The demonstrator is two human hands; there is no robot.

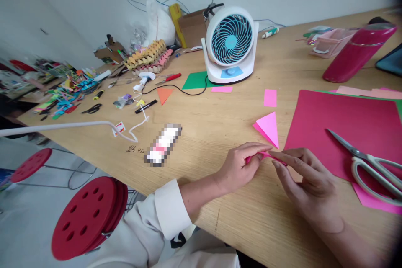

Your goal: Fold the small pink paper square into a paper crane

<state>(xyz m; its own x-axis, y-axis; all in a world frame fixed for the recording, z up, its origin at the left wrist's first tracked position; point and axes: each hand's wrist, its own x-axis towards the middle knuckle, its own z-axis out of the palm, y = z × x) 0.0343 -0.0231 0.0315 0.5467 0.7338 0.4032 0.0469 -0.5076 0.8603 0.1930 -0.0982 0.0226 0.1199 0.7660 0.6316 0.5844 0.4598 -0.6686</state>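
1 pink ppr (266,155) btwn LH (238,166)/RH (310,182)

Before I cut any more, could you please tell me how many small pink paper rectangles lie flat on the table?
2: a rectangle in front of the fan, another beyond the folded pink triangle. More may be hidden.

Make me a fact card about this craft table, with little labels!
Left hand: holds a pink paper piece
Right hand: fingers at the same piece
Just beyond the hands: folded pink triangle
To the right: scissors, partly on a crimson sheet
At the back: white fan with blue grille
Far right: dark pink bottle
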